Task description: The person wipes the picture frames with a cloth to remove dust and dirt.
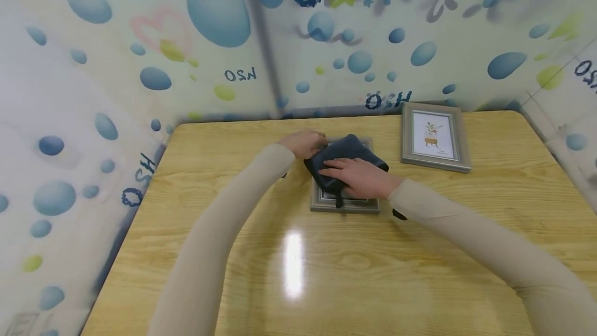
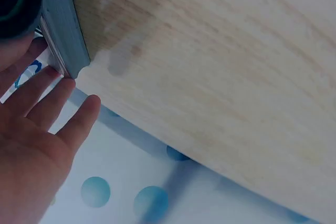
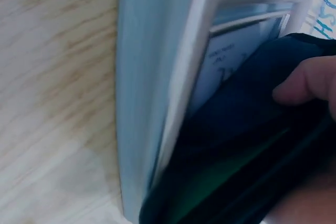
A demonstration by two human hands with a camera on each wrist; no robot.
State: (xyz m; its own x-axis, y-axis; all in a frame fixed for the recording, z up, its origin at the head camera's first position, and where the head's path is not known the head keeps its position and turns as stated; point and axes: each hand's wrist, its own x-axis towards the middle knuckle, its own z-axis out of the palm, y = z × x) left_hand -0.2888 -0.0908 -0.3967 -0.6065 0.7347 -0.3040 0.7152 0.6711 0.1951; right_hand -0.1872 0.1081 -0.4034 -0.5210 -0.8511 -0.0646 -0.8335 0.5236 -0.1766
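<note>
A dark blue cloth (image 1: 345, 150) lies bunched over a grey picture frame (image 1: 345, 206), hiding most of it. My right hand (image 1: 358, 176) presses on the cloth from above, its fingers stretched leftward. In the right wrist view a thumb touches the dark cloth (image 3: 239, 90), and part of the printed picture shows inside the frame (image 3: 178, 77). At the frame's upper left corner, my left hand (image 1: 305, 144) holds the edge. The left wrist view shows the fingers of that hand (image 2: 39, 129) against the frame's end (image 2: 65, 30), the little finger apart from it.
A second grey picture frame (image 1: 436, 165) with a potted plant print lies to the right. Both frames rest on a wooden table (image 1: 289, 294). A wall (image 1: 289, 56) with blue drops and lettering stands along its far edge.
</note>
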